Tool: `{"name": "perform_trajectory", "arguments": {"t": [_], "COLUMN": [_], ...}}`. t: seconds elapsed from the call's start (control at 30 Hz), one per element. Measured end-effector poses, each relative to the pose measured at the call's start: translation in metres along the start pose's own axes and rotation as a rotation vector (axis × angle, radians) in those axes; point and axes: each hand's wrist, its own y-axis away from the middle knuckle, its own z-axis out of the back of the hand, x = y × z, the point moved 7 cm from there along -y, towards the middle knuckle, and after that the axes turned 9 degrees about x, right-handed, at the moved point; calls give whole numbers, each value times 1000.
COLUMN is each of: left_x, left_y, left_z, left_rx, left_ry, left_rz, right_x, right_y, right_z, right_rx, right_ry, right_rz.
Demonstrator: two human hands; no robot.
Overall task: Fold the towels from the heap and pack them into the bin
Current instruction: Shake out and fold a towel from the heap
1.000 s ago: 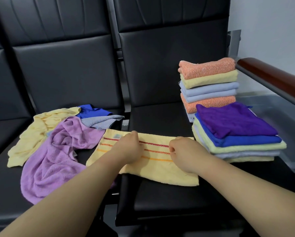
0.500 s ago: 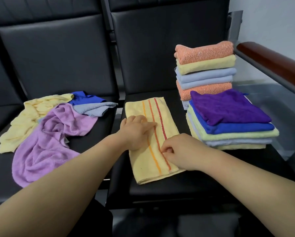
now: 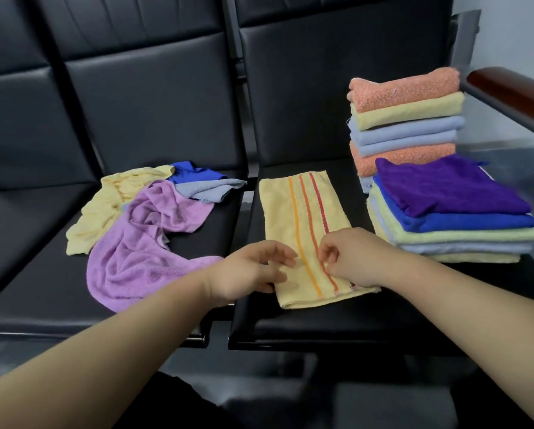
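Striped towel (image 3: 305, 230) now turned lengthwise, my left hand (image 3: 253, 270) loose at its near edge, right hand (image 3: 352, 258) curled there, grip unclear, next fold's ready

**Linked waiting-room seating against a bare wall**

A row of black padded leatherette seats (image 3: 154, 103) stands side by side. Each has a tall panelled back, and a dark metal bar (image 3: 244, 72) runs in the gap between them. This is linked seating of the kind found in a waiting area or lobby. A glossy brown wooden armrest (image 3: 516, 91) on a grey metal support closes the right end, with a plain white wall (image 3: 507, 26) behind it. A heap of loose coloured towels (image 3: 141, 224) lies straight on one seat cushion, which serves as the worktop.
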Motion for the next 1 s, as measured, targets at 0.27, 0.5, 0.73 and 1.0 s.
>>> {"name": "perform_trajectory", "arguments": {"t": [0.27, 0.5, 0.73, 1.0], "left_x": [-2, -29, -39, -12], "left_y": [17, 22, 25, 41], "left_z": [-3, 20, 38, 29], "left_rx": [-149, -439, -413, 27], "left_ry": [-249, -382, -87, 180], "left_rz": [-2, -75, -119, 271], "right_x": [3, 8, -5, -23], "right_y": [11, 24, 28, 32], "right_z": [-8, -14, 15, 3], "right_rx": [56, 78, -171, 194], "right_ry": [-112, -125, -189, -901], "right_rz": [-24, -20, -108, -309]}}
